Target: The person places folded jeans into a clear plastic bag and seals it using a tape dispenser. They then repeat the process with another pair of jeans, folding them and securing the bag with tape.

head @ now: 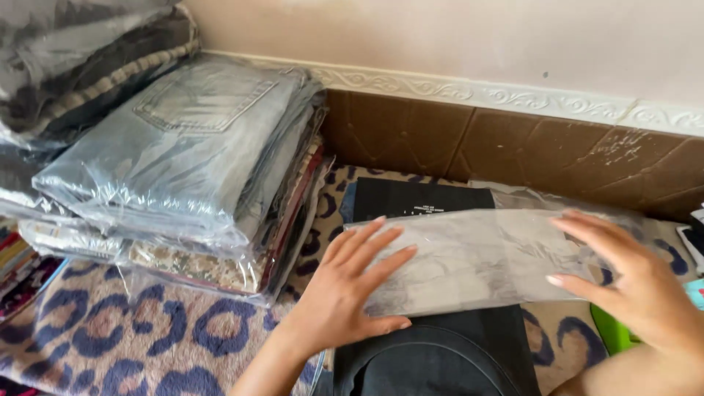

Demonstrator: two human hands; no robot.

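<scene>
A folded black garment (418, 196) lies on a leopard-print blanket (132, 337), partly inside a clear plastic bag (477, 257). The bag's flap is folded across the garment's middle. My left hand (352, 290) lies flat on the left end of the flap, fingers spread. On the right end of the flap rests my right hand (631, 275), also with spread fingers. Black fabric shows above and below the flap.
A stack of bagged jeans (198, 132) and patterned clothes stands at the left on the blanket. More bagged dark garments (73, 51) pile up at the far left. A brown tiled wall base (528, 147) runs behind. A green object (612, 330) peeks out at right.
</scene>
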